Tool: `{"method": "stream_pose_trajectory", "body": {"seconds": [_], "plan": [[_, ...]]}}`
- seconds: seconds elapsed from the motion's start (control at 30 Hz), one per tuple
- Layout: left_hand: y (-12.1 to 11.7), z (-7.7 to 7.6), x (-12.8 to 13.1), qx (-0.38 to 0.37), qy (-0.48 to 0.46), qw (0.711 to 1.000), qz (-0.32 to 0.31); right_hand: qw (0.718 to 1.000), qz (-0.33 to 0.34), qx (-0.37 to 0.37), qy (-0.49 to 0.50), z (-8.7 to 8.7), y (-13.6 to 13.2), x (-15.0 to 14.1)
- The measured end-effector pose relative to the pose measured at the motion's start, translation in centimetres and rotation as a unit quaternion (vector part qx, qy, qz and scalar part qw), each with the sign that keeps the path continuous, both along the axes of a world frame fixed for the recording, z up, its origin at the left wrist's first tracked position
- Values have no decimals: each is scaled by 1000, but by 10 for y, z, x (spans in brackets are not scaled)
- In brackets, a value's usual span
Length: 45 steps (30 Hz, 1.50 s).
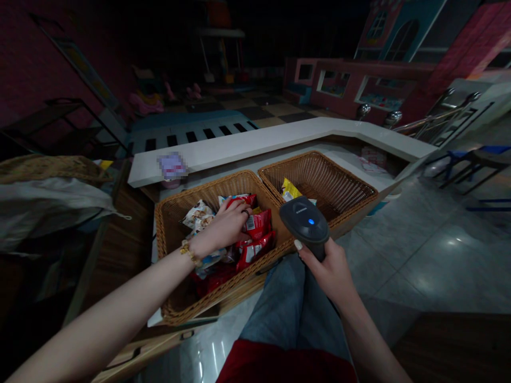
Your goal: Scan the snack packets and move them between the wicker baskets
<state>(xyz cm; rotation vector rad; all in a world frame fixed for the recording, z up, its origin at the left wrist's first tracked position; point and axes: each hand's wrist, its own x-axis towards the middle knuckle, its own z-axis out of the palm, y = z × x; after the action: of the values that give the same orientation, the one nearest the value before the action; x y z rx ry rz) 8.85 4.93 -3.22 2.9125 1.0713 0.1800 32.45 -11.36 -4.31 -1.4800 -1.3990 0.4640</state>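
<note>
Black with a lit blue light, the scanner (305, 221) sits gripped in the right hand (328, 263).

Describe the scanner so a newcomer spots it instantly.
Find the two wicker baskets on the white counter. Near the right one, the right hand grips the scanner. Unlike the red packets, it is dark, with a glowing blue light.

White counter (343, 151), left wicker basket (161, 234) at left end, right wicker basket (351, 186) beside it, pale-red item (374, 159) toward right end.
</note>
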Motion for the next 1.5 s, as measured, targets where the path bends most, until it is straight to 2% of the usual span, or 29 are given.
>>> {"method": "stream_pose_trajectory", "body": {"seconds": [0.2,0.33,0.47,0.63,0.8,1.03,1.3,1.5], "plan": [[9,20,-13,66,-17,996,52,1000,13,4,0,0,1,-2],[11,29,-18,99,-84,989,75,1000,29,3,2,3,2,-7],[10,28,-17,104,-140,983,60,998,68,6,9,6,3,-17],[10,25,-15,98,-156,982,46,995,101,-12,8,8,4,-32],[10,26,-16,95,-163,981,49,994,103,-10,-23,11,4,-39],[9,27,-13,93,-164,980,54,993,116,-6,-17,14,4,-39],[9,29,-11,82,-152,983,68,993,114,-10,-19,10,3,-40],[7,37,-18,110,-171,976,81,996,92,9,-4,9,0,-27]]}}
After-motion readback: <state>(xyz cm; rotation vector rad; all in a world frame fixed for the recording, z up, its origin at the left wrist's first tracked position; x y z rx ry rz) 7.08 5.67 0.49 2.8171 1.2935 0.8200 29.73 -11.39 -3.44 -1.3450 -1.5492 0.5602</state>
